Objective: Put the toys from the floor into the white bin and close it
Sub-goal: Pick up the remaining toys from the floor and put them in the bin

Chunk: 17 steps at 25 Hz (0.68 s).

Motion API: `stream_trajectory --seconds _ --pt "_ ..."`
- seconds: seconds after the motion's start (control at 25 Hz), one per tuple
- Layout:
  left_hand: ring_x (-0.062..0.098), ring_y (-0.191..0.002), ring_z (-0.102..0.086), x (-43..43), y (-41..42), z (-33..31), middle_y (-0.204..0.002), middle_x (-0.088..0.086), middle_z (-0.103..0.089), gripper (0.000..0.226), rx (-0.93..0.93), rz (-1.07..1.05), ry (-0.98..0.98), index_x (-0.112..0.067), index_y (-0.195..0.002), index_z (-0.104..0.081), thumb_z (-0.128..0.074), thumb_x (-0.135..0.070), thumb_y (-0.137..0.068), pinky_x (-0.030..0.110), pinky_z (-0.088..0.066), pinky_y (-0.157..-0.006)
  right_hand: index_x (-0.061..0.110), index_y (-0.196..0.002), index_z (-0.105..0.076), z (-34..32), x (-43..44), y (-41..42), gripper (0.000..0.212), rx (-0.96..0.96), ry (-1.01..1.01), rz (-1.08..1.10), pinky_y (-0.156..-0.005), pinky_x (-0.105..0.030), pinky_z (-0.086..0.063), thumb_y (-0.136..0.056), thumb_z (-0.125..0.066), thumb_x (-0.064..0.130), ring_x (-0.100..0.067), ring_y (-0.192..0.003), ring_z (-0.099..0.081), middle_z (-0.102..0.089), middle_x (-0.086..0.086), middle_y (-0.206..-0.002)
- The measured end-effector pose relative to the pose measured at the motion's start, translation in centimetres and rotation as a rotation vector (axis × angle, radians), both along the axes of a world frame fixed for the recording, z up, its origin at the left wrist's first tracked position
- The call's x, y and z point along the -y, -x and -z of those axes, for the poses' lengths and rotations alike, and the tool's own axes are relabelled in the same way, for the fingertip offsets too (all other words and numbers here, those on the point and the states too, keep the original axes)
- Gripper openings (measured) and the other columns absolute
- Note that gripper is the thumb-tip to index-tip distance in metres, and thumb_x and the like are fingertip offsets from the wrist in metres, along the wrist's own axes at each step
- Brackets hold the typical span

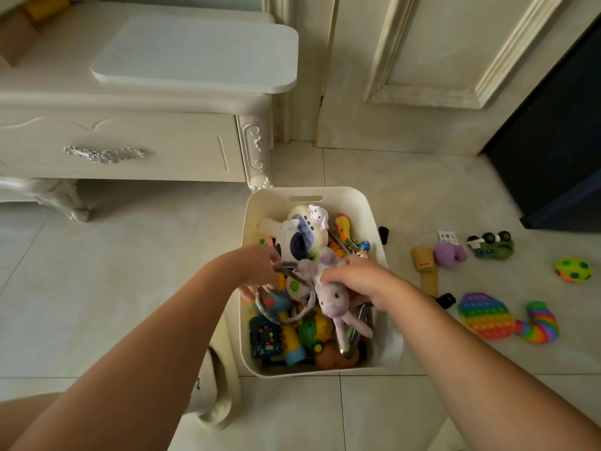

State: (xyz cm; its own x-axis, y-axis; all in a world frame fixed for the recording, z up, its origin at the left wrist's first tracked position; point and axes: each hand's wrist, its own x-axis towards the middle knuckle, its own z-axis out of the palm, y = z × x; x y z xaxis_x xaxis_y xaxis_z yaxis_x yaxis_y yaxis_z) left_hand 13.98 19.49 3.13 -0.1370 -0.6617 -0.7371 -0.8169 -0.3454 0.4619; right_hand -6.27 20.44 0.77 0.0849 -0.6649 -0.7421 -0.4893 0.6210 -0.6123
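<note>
1. The white bin (354, 203) stands open on the tiled floor, just beside the cabinet leg (258, 151). It is already heaped close to its rim. The largest risk is that, with the floor toys added, the pile stands too high for a lid to seat.
2. A white panel (195, 53) lying on the cabinet looks like the lid, though that is a guess. It is well apart from the bin and overhangs the cabinet edge, so a careless reach could tip it off.
3. The plush bunny (328, 297) hangs over the middle of the bin, with the right hand (357, 279) clenched round its body. Its long limbs dangle toward the near wall. Let go as it is, 1 limb could drape over the rim and jam the closure.
4. The left hand (257, 265) curls its fingers on a grey loop (286, 317) and seems to pinch it. The loop threads among the packed toys, so lifting it could snag them and drag some out.
5. Still on the floor to the right are a rainbow pop pad (484, 315), a green car (491, 244) and a spotted ball (574, 270). The ball may roll when it is grabbed.
6. A small black piece (383, 234) just beside the bin wall is easy to overlook.
</note>
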Motion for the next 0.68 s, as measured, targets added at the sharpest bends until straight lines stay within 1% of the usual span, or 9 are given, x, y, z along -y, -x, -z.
stream_trajectory --seconds 0.08,0.12,0.2,0.28,0.36,0.44,0.52,0.6,0.68 --pt "0.026 -0.093 -0.064 -0.8 0.0 -0.5 -0.115 0.004 -0.051 0.042 0.022 0.108 -0.064 -0.017 -0.126 -0.056 -0.068 -0.014 -0.086 0.034 -0.062 -0.071 0.011 -0.106 -0.055 -0.1 -1.1 -0.4 0.029 0.078 -0.086 -0.054 -0.077 -0.046 -0.059 -0.080 -0.069 0.011 -0.031 -0.094 -0.067 -0.064 -0.013 -0.101" --pt "0.026 -0.094 -0.063 -1.2 0.1 -0.3 -0.116 0.005 -0.052 0.039 0.031 0.142 -0.077 -0.015 -0.125 -0.058 -0.067 -0.016 -0.088 0.034 -0.061 -0.074 0.012 -0.111 -0.050 -0.1 -1.7 -0.7 0.038 0.115 -0.122 -0.064 -0.077 -0.046 -0.059 -0.079 -0.071 0.007 -0.031 -0.096 -0.067 -0.062 -0.012 -0.105" --pt "0.025 -0.091 -0.065 -1.4 0.0 0.7 -0.115 0.008 -0.058 0.035 0.032 0.129 -0.032 -0.015 -0.125 -0.060 -0.063 -0.014 -0.090 0.033 -0.061 -0.073 0.017 -0.120 -0.043 0.1 -2.7 -1.3 0.054 0.080 -0.107 -0.155 -0.077 -0.045 -0.060 -0.077 -0.073 0.005 -0.028 -0.095 -0.066 -0.057 -0.008 -0.112" --pt "0.025 -0.086 -0.066 -1.1 -0.3 2.0 -0.114 0.008 -0.060 0.037 0.060 0.097 0.097 -0.018 -0.125 -0.061 -0.060 -0.006 -0.090 0.032 -0.061 -0.069 0.019 -0.118 -0.047 0.1 -3.4 -2.0 0.048 -0.054 -0.037 -0.348 -0.075 -0.040 -0.060 -0.079 -0.071 0.005 -0.024 -0.088 -0.066 -0.059 -0.007 -0.107" --pt "0.022 -0.085 -0.064 -1.0 -0.3 3.0 -0.116 0.006 -0.061 0.037 0.140 0.128 0.230 -0.021 -0.121 -0.064 -0.057 -0.004 -0.089 0.028 -0.059 -0.067 0.021 -0.111 -0.050 -0.1 -4.0 -2.8 0.037 -0.254 0.045 -0.598 -0.070 -0.037 -0.058 -0.081 -0.068 0.010 -0.026 -0.087 -0.067 -0.061 -0.008 -0.102" --pt "0.022 -0.095 -0.061 -1.1 0.0 3.7 -0.118 0.004 -0.062 0.037 0.215 0.196 0.320 -0.023 -0.119 -0.066 -0.057 -0.004 -0.089 0.028 -0.056 -0.077 0.017 -0.117 -0.052 -0.2 -4.6 -3.3 0.032 -0.562 0.132 -0.867 -0.075 -0.038 -0.054 -0.086 -0.062 0.020 -0.029 -0.099 -0.064 -0.061 -0.010 -0.110" --pt "0.021 -0.106 -0.058 -1.2 0.4 4.1 -0.122 0.002 -0.062 0.036 0.275 0.314 0.334 -0.024 -0.120 -0.067 -0.058 -0.007 -0.090 0.030 -0.052 -0.089 0.012 -0.124 -0.054 0.1 -5.4 -3.5 0.035 -0.793 0.145 -1.012 -0.087 -0.039 -0.049 -0.091 -0.053 0.023 -0.029 -0.112 -0.058 -0.058 -0.010 -0.123" --pt "0.022 -0.108 -0.057 -1.0 0.7 4.4 -0.121 0.002 -0.064 0.032 0.321 0.434 0.327 -0.020 -0.121 -0.067 -0.057 -0.016 -0.090 0.031 -0.050 -0.091 0.010 -0.124 -0.055 0.4 -6.2 -3.5 0.036 -0.817 0.068 -1.081 -0.090 -0.038 -0.047 -0.091 -0.054 0.025 -0.028 -0.112 -0.058 -0.059 -0.009 -0.125" --pt "0.022 -0.103 -0.060 -0.6 0.9 4.5 -0.114 0.004 -0.067 0.029 0.373 0.481 0.339 -0.017 -0.114 -0.070 -0.058 -0.026 -0.089 0.031 -0.052 -0.088 0.012 -0.124 -0.050 0.0 -6.0 -3.3 0.051 -0.734 0.021 -1.041 -0.084 -0.037 -0.048 -0.083 -0.066 0.037 -0.028 -0.102 -0.059 -0.060 -0.009 -0.116"
